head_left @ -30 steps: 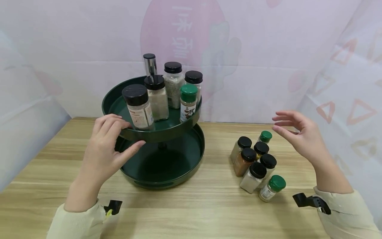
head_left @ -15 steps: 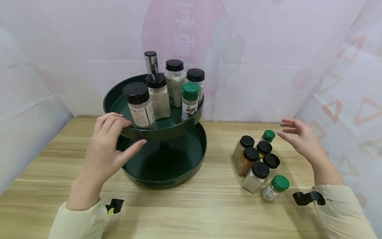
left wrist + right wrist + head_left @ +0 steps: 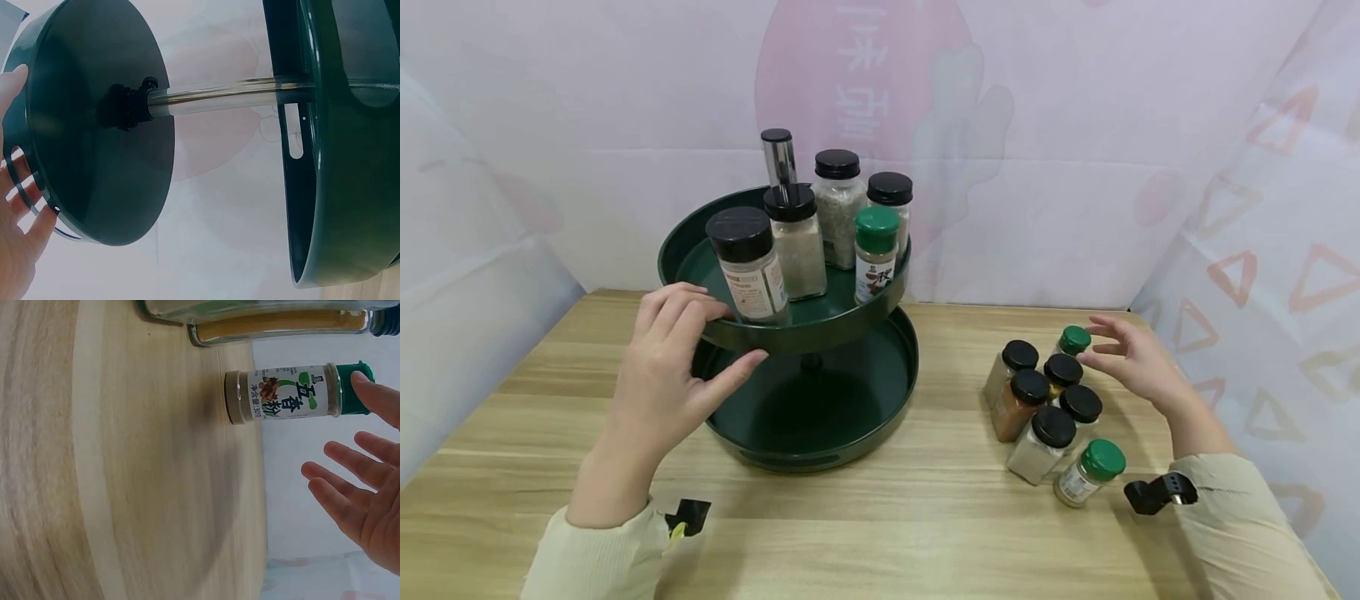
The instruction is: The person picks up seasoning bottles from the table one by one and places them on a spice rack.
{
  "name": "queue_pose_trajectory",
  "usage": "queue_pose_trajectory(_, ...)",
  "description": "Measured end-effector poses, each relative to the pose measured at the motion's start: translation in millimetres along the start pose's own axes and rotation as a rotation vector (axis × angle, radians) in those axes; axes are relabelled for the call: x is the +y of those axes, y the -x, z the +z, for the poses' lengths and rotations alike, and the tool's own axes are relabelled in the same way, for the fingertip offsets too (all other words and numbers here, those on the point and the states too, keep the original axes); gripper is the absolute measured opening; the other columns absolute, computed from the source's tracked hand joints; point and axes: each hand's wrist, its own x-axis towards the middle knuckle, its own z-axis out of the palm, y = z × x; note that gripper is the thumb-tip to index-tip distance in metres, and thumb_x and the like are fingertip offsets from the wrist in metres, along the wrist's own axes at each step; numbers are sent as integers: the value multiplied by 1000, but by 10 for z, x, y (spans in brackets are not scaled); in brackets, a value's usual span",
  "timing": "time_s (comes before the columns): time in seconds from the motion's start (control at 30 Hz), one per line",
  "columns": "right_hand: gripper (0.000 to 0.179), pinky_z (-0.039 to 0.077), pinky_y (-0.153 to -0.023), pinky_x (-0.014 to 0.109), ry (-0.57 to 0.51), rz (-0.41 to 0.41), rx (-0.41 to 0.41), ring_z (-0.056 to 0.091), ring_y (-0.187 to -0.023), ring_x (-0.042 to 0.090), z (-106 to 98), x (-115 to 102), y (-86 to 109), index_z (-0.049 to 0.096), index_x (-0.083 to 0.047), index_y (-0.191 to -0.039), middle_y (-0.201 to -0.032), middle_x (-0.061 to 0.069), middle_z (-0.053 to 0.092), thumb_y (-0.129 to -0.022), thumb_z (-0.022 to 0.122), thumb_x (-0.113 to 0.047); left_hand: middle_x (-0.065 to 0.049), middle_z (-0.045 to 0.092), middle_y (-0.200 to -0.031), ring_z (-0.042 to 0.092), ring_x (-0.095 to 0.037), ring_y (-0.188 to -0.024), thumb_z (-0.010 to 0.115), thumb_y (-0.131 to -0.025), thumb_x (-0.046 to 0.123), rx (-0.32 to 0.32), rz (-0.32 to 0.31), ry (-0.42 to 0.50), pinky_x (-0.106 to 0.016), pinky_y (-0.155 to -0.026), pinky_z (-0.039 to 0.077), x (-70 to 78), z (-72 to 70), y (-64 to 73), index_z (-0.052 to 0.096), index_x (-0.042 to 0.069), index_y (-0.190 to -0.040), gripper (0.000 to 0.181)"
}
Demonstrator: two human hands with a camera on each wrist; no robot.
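Observation:
My left hand (image 3: 655,383) grips the near rim of the dark green upper tray (image 3: 820,332) of a two-tier spice rack, fingers over the edge and thumb below. In the left wrist view, fingertips (image 3: 42,226) show around the tray's slotted wall. At the right, my right hand (image 3: 1138,362) reaches beside a small green-capped spice jar (image 3: 1074,340) at the back of a group. The right wrist view shows this labelled jar (image 3: 294,394) upright on the table, the thumb (image 3: 378,397) overlapping its cap and the other fingers spread apart from it.
Several jars stand on the upper tray, including a black-capped one (image 3: 752,287) and a green-capped one (image 3: 875,275). Below is the bare lower tray (image 3: 805,417). Black-capped jars (image 3: 1017,408) and another green-capped jar (image 3: 1078,483) crowd the wooden table (image 3: 880,533) at right. A printed cloth (image 3: 1060,208) hangs behind.
My right hand has come down and leftward to the rear green-capped jar. My left hand has stayed on the upper tray's rim; the view shifted slightly.

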Motion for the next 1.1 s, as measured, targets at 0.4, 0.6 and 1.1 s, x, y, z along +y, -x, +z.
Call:
queue_pose_trajectory(0.4, 66, 45, -80, 10, -54, -63, -25, 50, -122, 59, 125, 67, -76, 27, 6, -152, -147, 35, 37, -97, 61, -3, -22, 62, -103, 48, -42, -117, 51, -94, 65, -22, -4, -2, -44, -106, 35, -13, 2, 4, 60, -5, -102, 71)
queue_pose_trajectory(0.6, 59, 52, -96, 44, 13, -164, 26, 53, -114, 4, 180, 95, -122, 40, 10, -143, -136, 32, 50, -91, 66, 3, -21, 62, -101, 48, -41, -115, 53, -93, 64, 18, 2, 25, -45, -106, 35, -3, 14, 1, 61, -5, -101, 70)
queue_pose_trajectory(1.1, 36, 51, -95, 55, 3, -130, 9, 52, -96, -9, 216, 49, -138, 53, 10, -122, -115, 28, 65, -90, 67, 3, -22, 62, -103, 48, -42, -116, 51, -94, 65, -9, -1, 1, -44, -107, 35, -7, -4, 11, 61, -6, -102, 71)
